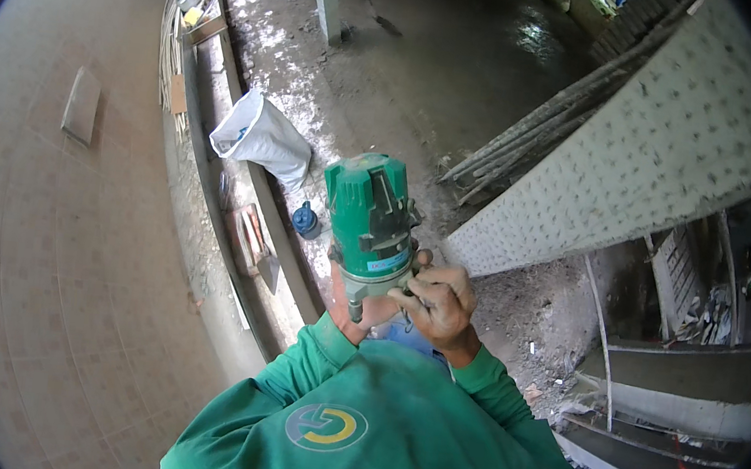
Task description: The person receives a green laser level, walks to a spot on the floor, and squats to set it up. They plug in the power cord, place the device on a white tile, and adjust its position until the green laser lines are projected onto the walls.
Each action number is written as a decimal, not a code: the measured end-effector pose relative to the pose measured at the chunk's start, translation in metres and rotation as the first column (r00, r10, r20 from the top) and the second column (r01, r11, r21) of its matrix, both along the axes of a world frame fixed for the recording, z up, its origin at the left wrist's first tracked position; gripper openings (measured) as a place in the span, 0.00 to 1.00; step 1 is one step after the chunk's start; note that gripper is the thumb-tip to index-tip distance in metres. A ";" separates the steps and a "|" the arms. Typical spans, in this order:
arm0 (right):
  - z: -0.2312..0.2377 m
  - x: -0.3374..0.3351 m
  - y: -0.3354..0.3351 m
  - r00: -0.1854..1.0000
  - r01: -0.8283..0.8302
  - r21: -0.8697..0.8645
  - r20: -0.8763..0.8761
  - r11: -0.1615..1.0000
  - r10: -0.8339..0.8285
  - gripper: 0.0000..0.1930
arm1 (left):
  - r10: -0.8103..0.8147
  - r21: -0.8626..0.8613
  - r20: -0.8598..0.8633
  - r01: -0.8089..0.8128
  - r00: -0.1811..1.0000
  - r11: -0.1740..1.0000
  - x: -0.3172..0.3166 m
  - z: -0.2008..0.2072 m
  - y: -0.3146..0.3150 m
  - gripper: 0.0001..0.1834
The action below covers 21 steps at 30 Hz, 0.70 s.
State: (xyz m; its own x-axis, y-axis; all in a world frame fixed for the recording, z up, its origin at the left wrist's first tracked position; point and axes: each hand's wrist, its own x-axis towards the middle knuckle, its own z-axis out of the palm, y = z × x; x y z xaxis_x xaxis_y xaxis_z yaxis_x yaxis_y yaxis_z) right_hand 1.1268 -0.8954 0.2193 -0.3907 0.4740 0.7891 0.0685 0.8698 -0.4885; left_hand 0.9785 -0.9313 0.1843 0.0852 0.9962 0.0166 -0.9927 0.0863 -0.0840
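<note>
White sack [276,146] holds something bluish [242,133], while left grip [377,312] clasps and right grip [443,307] pinches the green device [364,224].

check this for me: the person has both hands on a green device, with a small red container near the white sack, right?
Not quite: the small container near the white sack is blue, not red, as the head view shows. The rest stands: the left hand and right hand are both on the green device.
</note>
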 end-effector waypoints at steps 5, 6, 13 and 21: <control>-0.016 -0.044 0.076 0.999 -0.035 -0.025 -0.037 0.999 0.034 0.20 | 0.112 -0.022 -0.063 -0.114 0.992 0.993 -0.043 -0.007 0.065 0.48; -0.019 -0.052 0.091 0.999 -0.038 -0.014 -0.008 0.999 0.038 0.20 | 0.109 0.041 -0.096 -0.105 0.989 0.994 -0.056 -0.009 0.079 0.48; -0.027 -0.110 0.205 0.986 -0.038 -0.394 -0.165 0.918 -0.031 0.14 | 0.304 0.109 -0.623 -0.305 0.721 0.946 -0.126 -0.012 0.174 0.59; -0.022 -0.146 0.291 0.991 0.009 -0.665 0.106 0.747 0.082 0.16 | 0.362 0.166 -0.782 -0.391 0.506 0.905 -0.151 -0.010 0.241 0.69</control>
